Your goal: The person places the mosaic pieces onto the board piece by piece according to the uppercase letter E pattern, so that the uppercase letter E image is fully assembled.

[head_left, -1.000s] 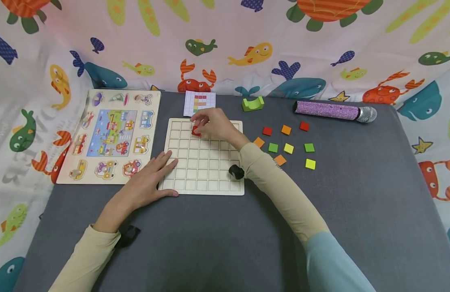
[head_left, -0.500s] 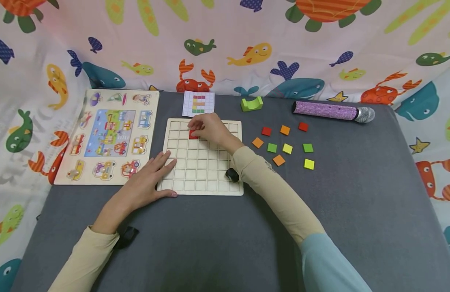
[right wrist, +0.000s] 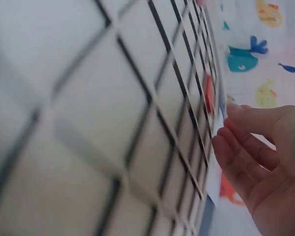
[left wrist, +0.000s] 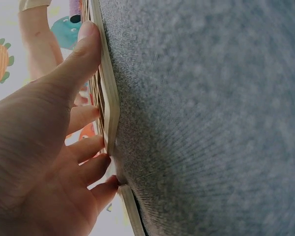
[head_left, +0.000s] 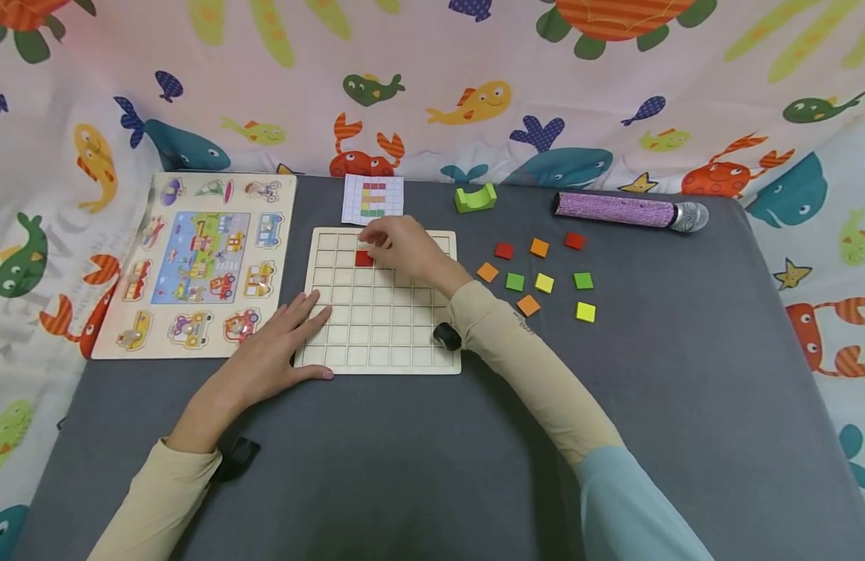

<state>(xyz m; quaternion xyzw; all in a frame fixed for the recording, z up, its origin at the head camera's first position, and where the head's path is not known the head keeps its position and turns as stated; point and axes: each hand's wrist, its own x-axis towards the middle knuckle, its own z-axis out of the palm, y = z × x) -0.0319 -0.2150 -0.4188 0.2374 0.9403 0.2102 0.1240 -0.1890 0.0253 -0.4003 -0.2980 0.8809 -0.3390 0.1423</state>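
Observation:
A red square tile (head_left: pixel 364 259) lies flat in a cell near the top of the pale wooden grid board (head_left: pixel 386 335). Just beside and above it hovers my right hand (head_left: pixel 407 248), its fingers loosely bent. In the right wrist view, nothing shows between that hand's thumb and fingers (right wrist: pixel 243 172), which are apart from the tile. My left hand (head_left: pixel 281 343) rests along the board's left edge with spread fingers. The left wrist view has its thumb (left wrist: pixel 83 54) on the board's rim, and its fingertips touch the edge too.
Several red, orange, green and yellow tiles (head_left: pixel 544 283) lie right of the board. Behind it are a printed pattern card (head_left: pixel 372 199) and a green curved block (head_left: pixel 475 199). A glittery purple microphone (head_left: pixel 615 209) lies at the back right; a picture puzzle (head_left: pixel 201 257) is at left.
The red tile, tilted in my right fingers a second ago, now lies flat in a cell, let go. The left hand keeps its place on the board. The head view shifts slightly.

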